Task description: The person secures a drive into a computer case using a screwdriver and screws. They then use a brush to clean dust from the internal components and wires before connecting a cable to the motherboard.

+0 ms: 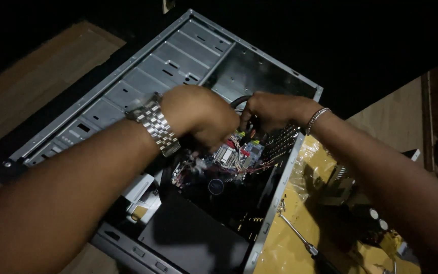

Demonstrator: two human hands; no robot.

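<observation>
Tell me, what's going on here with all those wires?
A person has both hands inside an open computer case lying on its side. The left hand and right hand meet over a bundle of coloured wires and grip a black cable. A screwdriver lies on a yellow sheet beside the case. The light is dim.

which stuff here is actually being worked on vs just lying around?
In use: left hand and right hand on the black cable, wire bundle, open computer case.
Lying about: screwdriver, yellow plastic sheet, wooden floor.
</observation>
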